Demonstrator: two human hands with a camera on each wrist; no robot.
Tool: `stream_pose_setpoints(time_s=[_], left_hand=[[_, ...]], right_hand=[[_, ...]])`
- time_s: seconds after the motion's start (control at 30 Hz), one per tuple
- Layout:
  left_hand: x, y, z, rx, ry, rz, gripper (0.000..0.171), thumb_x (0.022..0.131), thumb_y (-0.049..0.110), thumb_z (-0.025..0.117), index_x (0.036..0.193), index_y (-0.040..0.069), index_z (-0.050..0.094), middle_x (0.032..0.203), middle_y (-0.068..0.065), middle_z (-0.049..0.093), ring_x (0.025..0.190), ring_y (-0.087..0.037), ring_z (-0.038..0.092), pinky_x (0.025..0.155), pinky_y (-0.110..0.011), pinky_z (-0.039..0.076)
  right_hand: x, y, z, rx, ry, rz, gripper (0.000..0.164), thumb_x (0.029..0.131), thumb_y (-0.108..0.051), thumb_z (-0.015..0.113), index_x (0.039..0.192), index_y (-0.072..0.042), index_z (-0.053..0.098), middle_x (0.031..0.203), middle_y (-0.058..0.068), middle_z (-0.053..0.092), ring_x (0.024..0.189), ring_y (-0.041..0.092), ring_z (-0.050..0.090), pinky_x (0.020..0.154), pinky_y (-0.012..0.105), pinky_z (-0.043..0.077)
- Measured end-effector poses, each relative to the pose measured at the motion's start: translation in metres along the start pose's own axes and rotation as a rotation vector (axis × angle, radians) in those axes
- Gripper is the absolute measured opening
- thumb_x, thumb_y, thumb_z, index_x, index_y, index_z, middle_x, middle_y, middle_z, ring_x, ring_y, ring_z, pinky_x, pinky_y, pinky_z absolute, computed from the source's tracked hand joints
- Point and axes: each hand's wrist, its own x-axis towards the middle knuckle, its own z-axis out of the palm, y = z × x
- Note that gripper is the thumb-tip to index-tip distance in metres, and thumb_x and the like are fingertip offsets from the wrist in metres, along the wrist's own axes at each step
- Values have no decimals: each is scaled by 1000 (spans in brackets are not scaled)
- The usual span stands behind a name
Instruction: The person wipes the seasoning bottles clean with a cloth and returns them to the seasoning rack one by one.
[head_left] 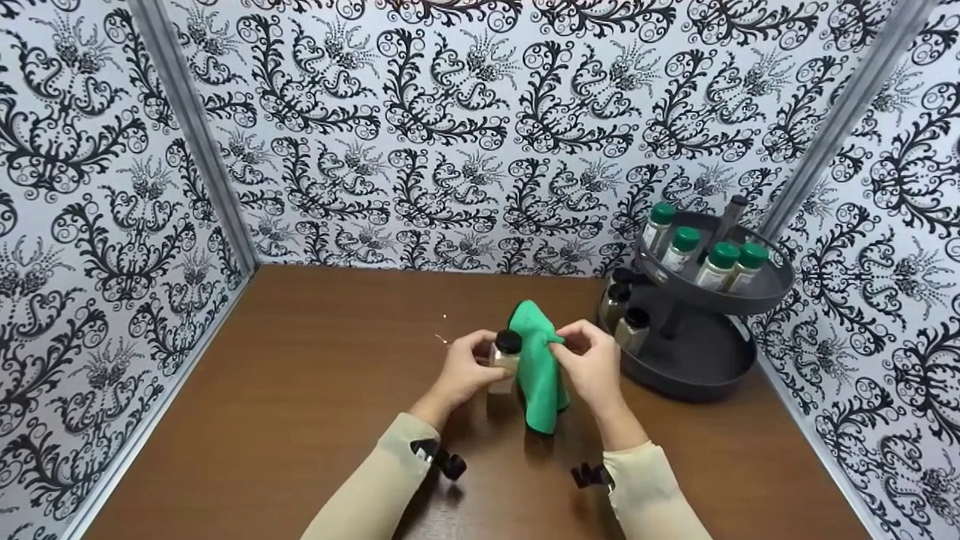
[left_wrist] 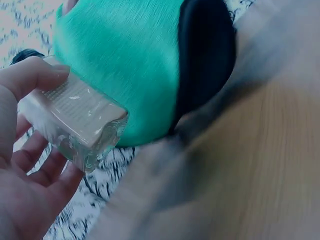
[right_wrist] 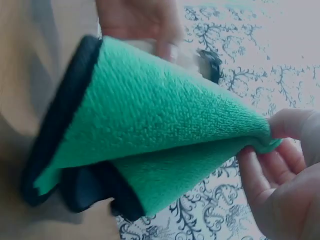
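My left hand [head_left: 466, 369] grips a clear spice jar [head_left: 503, 369] with a black cap, thumb on one side and fingers on the other. In the left wrist view the jar [left_wrist: 82, 107] shows a pale label with small print. My right hand [head_left: 592, 364] pinches a green cloth [head_left: 536, 367] with dark edging between thumb and fingers. From that pinch the cloth [right_wrist: 160, 105] drapes in folds, as the right wrist view shows. It hangs right beside the jar, and whether the two touch I cannot tell.
At the right stands a dark two-tier round rack [head_left: 694, 386]. Several green-capped jars [head_left: 718, 266] sit on its upper tier, and black-capped jars [head_left: 632, 330] on the lower one. Patterned walls [head_left: 450, 135] enclose the brown table [head_left: 300, 405] at the back and sides.
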Motion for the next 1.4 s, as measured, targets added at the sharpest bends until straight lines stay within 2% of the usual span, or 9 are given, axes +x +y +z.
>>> stream_pose_setpoints(time_s=[0.17,0.3,0.4,0.6,0.77,0.93,1.1,1.27,1.4], left_hand=[[-2,17,8,25,-13,26,45,71,3,92,112,-1,75,97,-18,76,83,-13,70,76,-26,61],[-4,29,10,22,4,42,45,72,5,92,114,1,76,96,-14,76,82,-13,71,76,-27,62],[-4,38,10,2,24,57,46,72,6,92,115,3,77,95,-11,76,83,-11,70,75,-26,60],[-4,54,5,-30,59,70,46,72,6,93,115,5,77,94,-11,76,84,-14,69,76,-27,59],[-3,58,3,-14,92,62,47,71,8,95,115,5,77,95,-13,76,86,-19,68,77,-31,61],[-5,55,6,18,81,74,47,71,8,94,116,5,78,97,-14,77,87,-14,68,78,-30,60],[-6,49,9,31,52,88,50,70,7,94,118,3,77,99,-13,77,87,-11,69,78,-28,60],[-4,44,10,50,26,70,51,70,8,94,117,2,77,99,-13,78,86,-10,70,79,-28,61],[-4,44,10,68,31,53,49,70,8,93,116,2,77,98,-14,78,85,-11,71,79,-30,62]], right_hand=[[-8,-10,7,58,0,-96,13,83,6,84,91,-1,77,91,17,78,82,4,75,73,19,61],[-11,-11,11,33,-18,-130,14,83,6,83,90,-5,77,90,14,78,80,6,75,72,21,62],[-12,-8,14,-31,-49,-117,17,82,7,81,88,-8,77,88,10,79,78,6,74,71,20,61],[-14,-2,20,-124,-163,-66,17,80,4,78,84,-12,75,83,8,79,75,8,74,70,23,61],[-16,0,23,-172,-206,-40,17,79,2,79,84,-14,75,82,7,80,75,6,72,70,23,60],[-15,-6,20,-78,-128,-36,17,79,7,78,83,-9,76,84,10,78,77,7,73,71,20,60],[-14,-17,13,34,-16,-106,15,80,10,80,87,-3,77,87,17,78,77,7,74,71,20,61],[-16,-22,11,41,82,-214,18,80,14,82,90,-1,77,90,17,78,78,3,73,69,17,60],[-19,-24,14,7,97,-260,19,78,17,81,89,4,75,90,20,77,78,3,73,68,15,59]])
